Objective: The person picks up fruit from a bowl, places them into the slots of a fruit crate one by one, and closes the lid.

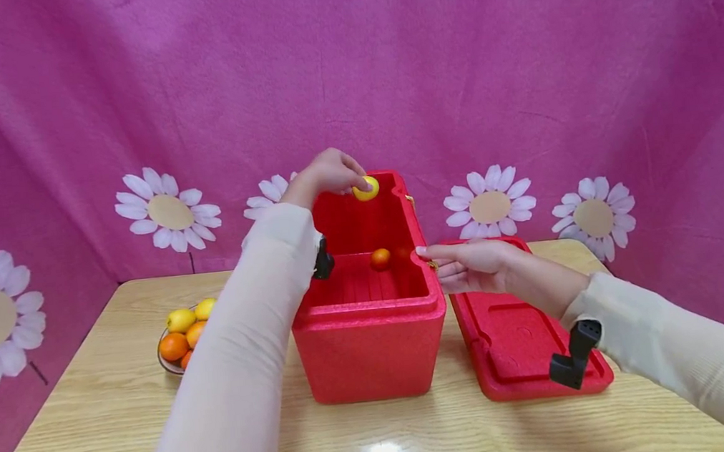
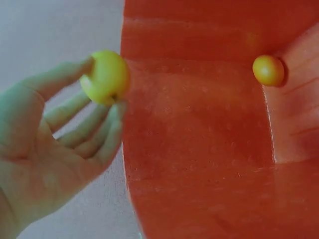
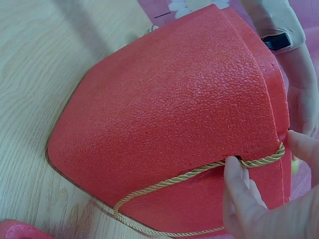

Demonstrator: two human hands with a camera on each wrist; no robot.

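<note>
Yellow fruit (image 1: 367, 189) is hanging in the left hand (image 1: 334, 172), thumb and fingertips pinching it toward the far end of the open red box (image 1: 373, 354). Below that pinch, an orange fruit (image 1: 381, 259) is lying on the box floor, so the step in hand is probably adding fruit piece by piece; the next move seems to be calling for lowering the pinch inside and spreading the fingers. The left arm (image 1: 247, 315) is reaching forward, its wrist bending down. To the right of the pinch, the right hand (image 1: 478, 262) is gripping the box's side — thumb pressing at the edge, fingers touching outside by a gold cord (image 3: 184, 177). Nearer and leftward, a fruit bowl (image 1: 171, 369) is sitting partly hidden; rightward, a red lid (image 1: 521, 345) is lying flat.
</note>
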